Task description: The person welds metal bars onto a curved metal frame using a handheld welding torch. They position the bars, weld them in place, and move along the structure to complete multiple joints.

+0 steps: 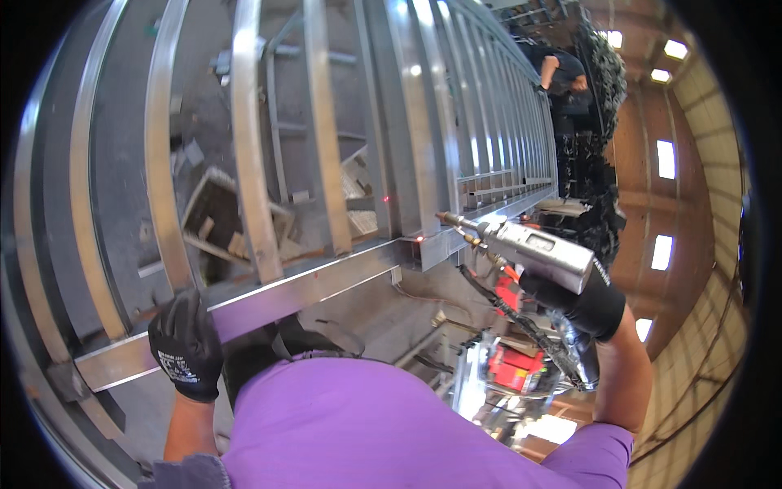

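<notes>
My right hand [582, 301], in a black glove, is wrapped round a silver welding gun [533, 248]. The gun's narrow copper-coloured tip points left toward a corner of the metal frame, and small red light dots show on the metal near there. A thick dark cable hangs below the grip. On the left, my gloved left hand [186, 346] is closed over the frame's shiny bottom rail [314, 285], its fingertips partly hidden behind the edge. Several upright metal bars [254, 155] rise from this rail, apart from one another.
Beyond the bars, an open crate [213, 204] holds loose pieces on the grey floor. Red equipment [515, 368] stands below the gun. Another person [562, 73] is at the far end of the frame, beside a dark heap [599, 106].
</notes>
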Action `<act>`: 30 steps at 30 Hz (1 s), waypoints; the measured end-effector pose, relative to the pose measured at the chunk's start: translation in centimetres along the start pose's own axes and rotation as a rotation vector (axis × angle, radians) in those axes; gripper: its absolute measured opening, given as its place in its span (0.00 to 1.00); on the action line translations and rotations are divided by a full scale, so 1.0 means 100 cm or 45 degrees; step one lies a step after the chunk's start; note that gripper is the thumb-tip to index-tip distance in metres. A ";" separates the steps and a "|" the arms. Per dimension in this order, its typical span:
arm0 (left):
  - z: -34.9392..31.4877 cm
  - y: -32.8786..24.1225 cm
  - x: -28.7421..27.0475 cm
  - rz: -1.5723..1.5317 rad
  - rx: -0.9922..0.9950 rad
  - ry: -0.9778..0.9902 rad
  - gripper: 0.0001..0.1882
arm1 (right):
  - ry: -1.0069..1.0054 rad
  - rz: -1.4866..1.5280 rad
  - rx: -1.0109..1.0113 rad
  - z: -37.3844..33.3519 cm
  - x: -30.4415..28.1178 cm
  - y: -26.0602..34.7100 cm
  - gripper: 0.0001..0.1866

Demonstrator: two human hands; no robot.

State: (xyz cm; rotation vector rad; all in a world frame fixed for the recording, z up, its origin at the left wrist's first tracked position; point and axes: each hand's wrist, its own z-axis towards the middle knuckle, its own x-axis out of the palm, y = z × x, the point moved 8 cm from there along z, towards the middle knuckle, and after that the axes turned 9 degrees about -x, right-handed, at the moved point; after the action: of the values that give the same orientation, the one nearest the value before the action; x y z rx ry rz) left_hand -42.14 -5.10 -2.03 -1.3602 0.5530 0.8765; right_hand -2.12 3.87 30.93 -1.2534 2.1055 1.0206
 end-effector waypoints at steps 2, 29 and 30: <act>0.001 0.001 0.004 -0.001 0.002 -0.031 0.15 | -0.072 -0.008 -0.150 -0.026 0.000 -0.026 0.26; -0.049 -0.499 0.139 -0.027 1.001 0.558 0.22 | -1.305 1.231 0.314 -0.371 0.253 -0.638 0.26; -0.043 -0.507 0.148 0.038 1.024 0.563 0.24 | -1.283 1.269 0.320 -0.360 0.259 -0.643 0.26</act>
State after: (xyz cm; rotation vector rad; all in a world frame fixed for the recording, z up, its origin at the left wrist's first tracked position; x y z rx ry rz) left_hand 7.66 -5.08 16.04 -0.7878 1.1252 0.2894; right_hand 41.77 -57.76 11.46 0.5187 1.8046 1.2881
